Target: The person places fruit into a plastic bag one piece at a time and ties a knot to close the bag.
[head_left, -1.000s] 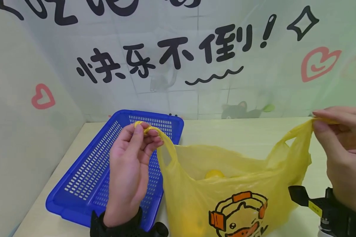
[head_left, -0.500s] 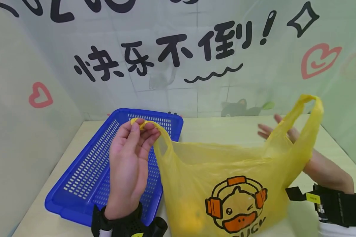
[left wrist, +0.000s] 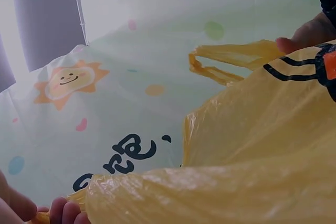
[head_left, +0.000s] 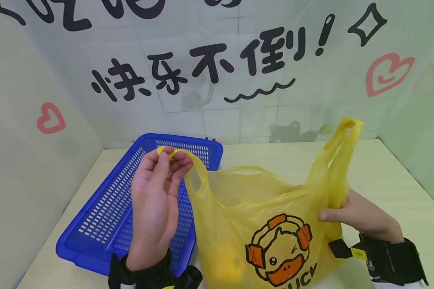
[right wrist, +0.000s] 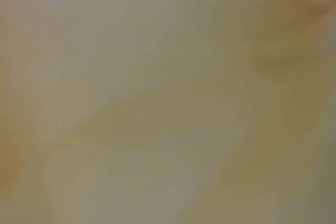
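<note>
A yellow plastic bag (head_left: 220, 220) with a printed duck in headphones hangs between my hands, its mouth partly spread. My left hand (head_left: 153, 204) pinches the twisted left handle between thumb and fingertips. On the bag's right side, below the upright right handle (head_left: 336, 148), my right hand (head_left: 365, 212) grips the plastic; its thumb lies in front and its fingers are hidden behind. A round orange-yellow shape shows through the bag's lower left. In the left wrist view the bag (left wrist: 252, 145) stretches across the lower right. Blurred yellow plastic (right wrist: 168, 108) fills the right wrist view.
A blue perforated plastic basket (head_left: 94, 224) sits left of the bag, partly behind my left hand. Beneath everything is a pale table (head_left: 387, 172), backed by a printed wall sheet (head_left: 202, 120) with black lettering.
My right hand released the right handle, dropped behind the bag, then took hold of its right side. That handle now stands narrower and farther left. My left hand has stayed nearly still.
</note>
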Motion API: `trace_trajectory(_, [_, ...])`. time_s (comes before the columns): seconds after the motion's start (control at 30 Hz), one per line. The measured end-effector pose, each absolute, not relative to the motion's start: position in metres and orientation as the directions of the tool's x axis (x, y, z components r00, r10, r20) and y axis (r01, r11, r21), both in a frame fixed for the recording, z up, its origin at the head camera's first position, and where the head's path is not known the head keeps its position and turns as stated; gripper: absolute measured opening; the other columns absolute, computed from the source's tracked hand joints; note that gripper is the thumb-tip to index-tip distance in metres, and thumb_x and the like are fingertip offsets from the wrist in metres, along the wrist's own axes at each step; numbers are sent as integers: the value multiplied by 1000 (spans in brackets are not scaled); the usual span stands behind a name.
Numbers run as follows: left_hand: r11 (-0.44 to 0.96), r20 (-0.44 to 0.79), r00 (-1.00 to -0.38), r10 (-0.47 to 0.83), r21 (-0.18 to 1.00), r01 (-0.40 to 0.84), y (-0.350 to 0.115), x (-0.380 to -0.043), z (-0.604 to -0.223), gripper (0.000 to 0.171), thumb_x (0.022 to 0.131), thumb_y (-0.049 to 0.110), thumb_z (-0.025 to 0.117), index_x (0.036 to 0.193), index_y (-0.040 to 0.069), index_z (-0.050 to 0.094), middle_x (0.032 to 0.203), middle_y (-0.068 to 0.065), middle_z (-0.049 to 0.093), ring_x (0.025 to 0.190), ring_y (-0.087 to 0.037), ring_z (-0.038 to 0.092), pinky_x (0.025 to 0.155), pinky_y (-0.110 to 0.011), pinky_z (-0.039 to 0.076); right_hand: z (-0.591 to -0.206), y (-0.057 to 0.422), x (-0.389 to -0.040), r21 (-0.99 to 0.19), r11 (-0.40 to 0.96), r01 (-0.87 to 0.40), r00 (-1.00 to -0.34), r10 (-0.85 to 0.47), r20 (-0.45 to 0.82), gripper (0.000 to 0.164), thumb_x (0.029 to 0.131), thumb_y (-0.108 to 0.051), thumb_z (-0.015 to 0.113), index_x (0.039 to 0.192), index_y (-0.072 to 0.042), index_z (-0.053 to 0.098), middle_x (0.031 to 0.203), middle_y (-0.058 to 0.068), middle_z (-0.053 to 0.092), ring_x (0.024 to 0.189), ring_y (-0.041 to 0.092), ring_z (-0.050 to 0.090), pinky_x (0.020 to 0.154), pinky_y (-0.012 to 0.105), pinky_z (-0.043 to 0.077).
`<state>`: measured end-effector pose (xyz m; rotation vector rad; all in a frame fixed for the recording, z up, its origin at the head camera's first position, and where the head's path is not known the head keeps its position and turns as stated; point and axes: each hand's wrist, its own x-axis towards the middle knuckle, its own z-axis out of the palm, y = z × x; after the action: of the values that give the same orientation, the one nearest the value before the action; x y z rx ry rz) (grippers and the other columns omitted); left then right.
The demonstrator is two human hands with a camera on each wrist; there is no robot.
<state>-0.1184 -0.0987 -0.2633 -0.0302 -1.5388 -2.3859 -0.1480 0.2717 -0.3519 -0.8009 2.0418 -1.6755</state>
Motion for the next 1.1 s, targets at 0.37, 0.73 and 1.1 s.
trace_trajectory(0.37, [-165,229,-943,-240,948,272,-105,-113,-266,32,106,30,40,119,3,50,98,-6,57,97,-20,58,98,-26,49,-319,250,-140,-948,107,-300,-901,-358,245,23,99,5,46,119,0,56,110,5,73,92,17,69,77,25,56])
trace_trajectory(0.73, [253,-66,-973,221,967,-8,-112,-91,-295,100,93,52,61,155,30,-15,165,-6,7,153,-31,8,115,-71,7,-328,254,-139,-960,-27,-278,-907,-322,271,20,99,7,45,115,1,56,105,5,72,89,17,72,75,26,58])
trace_trajectory(1.1, [-26,-91,-945,313,994,-104,-103,-94,-326,114,69,25,90,151,31,11,130,-12,56,110,-26,63,95,-40,49,-328,258,-140,-956,-87,-281,-893,-341,294,21,100,6,45,116,-2,56,108,5,73,94,16,73,76,26,58])
